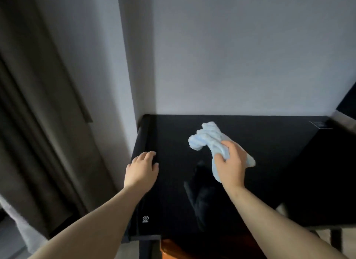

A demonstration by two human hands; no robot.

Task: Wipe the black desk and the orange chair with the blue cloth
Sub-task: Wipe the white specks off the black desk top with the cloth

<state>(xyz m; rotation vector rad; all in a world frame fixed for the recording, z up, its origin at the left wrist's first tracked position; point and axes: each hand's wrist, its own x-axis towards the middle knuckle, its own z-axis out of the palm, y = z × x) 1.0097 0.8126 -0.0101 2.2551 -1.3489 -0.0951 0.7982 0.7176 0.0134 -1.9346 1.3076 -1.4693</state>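
Note:
The glossy black desk [260, 152] stands against a white wall. My right hand [232, 163] grips the crumpled light-blue cloth [209, 138] and holds it down on the desk's middle. My left hand [141, 169] rests on the desk's left edge with its fingers bent over the top. A small part of the orange chair [173, 250] shows under the desk's front edge at the bottom.
A white wall corner [123, 69] juts out just left of the desk. Grey-brown curtains [38, 114] hang at the far left. A dark piece of furniture [346, 100] stands at the right edge, above the desk's right end.

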